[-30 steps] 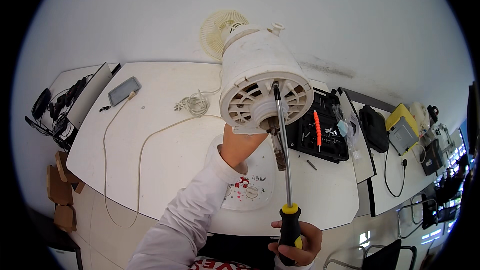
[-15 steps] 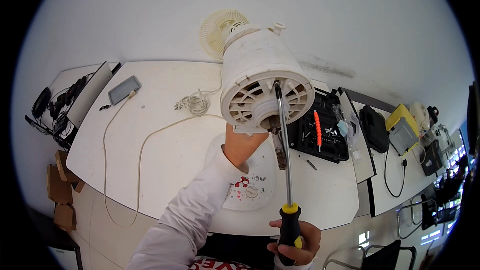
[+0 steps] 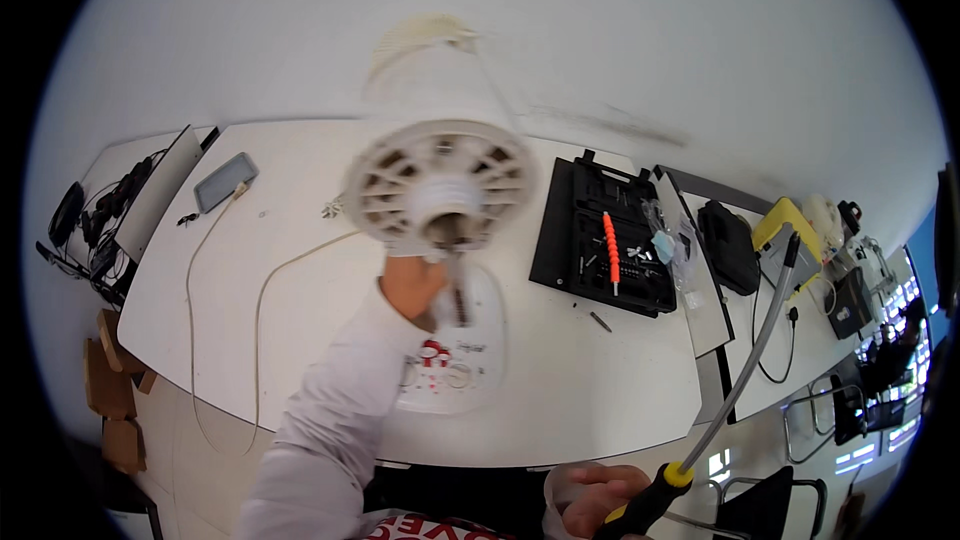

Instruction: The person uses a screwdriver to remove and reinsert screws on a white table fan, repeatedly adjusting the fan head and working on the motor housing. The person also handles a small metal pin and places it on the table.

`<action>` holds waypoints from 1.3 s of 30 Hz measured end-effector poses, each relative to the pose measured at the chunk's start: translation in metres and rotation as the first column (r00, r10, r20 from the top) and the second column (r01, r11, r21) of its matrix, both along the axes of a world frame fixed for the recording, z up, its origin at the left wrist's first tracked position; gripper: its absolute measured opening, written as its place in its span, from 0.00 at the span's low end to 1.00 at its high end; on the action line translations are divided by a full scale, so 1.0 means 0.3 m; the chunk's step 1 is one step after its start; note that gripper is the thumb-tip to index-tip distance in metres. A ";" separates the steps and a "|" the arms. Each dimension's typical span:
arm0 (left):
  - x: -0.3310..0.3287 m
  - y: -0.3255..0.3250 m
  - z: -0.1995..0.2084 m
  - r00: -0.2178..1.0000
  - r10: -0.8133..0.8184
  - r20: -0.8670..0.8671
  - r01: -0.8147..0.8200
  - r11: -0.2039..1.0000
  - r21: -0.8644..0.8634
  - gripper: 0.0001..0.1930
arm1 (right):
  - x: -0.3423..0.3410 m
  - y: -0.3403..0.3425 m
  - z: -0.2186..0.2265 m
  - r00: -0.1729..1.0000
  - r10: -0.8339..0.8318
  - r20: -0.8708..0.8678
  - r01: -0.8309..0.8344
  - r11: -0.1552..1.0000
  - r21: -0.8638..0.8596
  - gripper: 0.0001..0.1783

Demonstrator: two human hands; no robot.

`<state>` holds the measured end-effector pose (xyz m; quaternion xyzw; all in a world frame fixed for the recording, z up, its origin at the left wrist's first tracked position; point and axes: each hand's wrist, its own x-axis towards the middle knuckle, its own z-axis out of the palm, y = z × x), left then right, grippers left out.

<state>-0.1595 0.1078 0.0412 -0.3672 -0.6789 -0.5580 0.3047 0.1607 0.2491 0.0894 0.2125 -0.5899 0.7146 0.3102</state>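
A white fan motor housing (image 3: pixel 440 175), its round slotted end facing me, is held up above the desk, smeared by motion. From below, my left hand (image 3: pixel 415 288) grips it; the fingers are partly hidden behind the housing. A dark metal shaft hangs from the round opening at its middle. Behind the housing shows a blurred yellowish round grille (image 3: pixel 425 32). At the lower right, my right hand (image 3: pixel 595 505) is closed on a screwdriver (image 3: pixel 740 385) with a long steel shaft and a black and yellow handle. Its tip points up and right, well apart from the housing.
Below the housing lies a white rounded panel (image 3: pixel 455 395) with red cartoon prints. An opened black tool case (image 3: pixel 640 265) with an orange flexible shaft (image 3: pixel 612 252) lies to the right. A grey phone (image 3: pixel 227 182) and a pale cord (image 3: pixel 262 325) are on the left. Cardboard boxes (image 3: pixel 108 385) stand beside the desk.
The screwdriver's tip has come out of the slotted end and swung right and away. The housing has moved left in my left hand, its slotted end now facing me more squarely.
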 end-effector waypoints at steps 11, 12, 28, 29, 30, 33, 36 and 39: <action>-0.210 -0.623 0.098 0.932 0.020 0.362 -0.078 0.986 0.146 0.25 | 0.010 -0.012 -0.328 0.743 -0.668 0.036 0.595 0.685 0.419 0.18; -0.238 -0.669 0.111 0.926 0.087 0.368 -0.140 0.983 0.121 0.25 | 0.019 -0.010 -0.350 0.738 -0.670 0.081 0.559 0.675 0.482 0.19; -0.531 -0.975 0.171 0.864 0.241 0.442 -0.260 0.965 -0.017 0.33 | -0.094 0.009 -0.395 0.663 -0.749 0.018 0.555 0.507 0.659 0.20; -0.543 -0.967 0.167 0.870 0.220 0.442 -0.254 0.967 0.020 0.32 | -0.102 0.010 -0.392 0.658 -0.752 0.025 0.554 0.507 0.660 0.20; -0.557 -0.959 0.161 0.876 0.198 0.441 -0.247 0.967 0.057 0.31 | -0.102 0.010 -0.392 0.653 -0.756 0.034 0.541 0.498 0.678 0.20; -0.634 -1.008 0.117 0.884 0.228 0.409 -0.283 0.956 0.078 0.29 | -0.082 0.008 -0.414 0.648 -0.760 0.058 0.508 0.488 0.710 0.19; -0.694 -1.026 0.101 0.881 0.235 0.411 -0.296 0.951 0.090 0.28 | -0.078 0.005 -0.409 0.665 -0.742 0.086 0.496 0.525 0.691 0.18; -0.707 -0.985 0.118 0.872 0.213 0.440 -0.286 0.952 0.106 0.25 | -0.095 0.000 -0.393 0.657 -0.753 0.031 0.503 0.469 0.726 0.17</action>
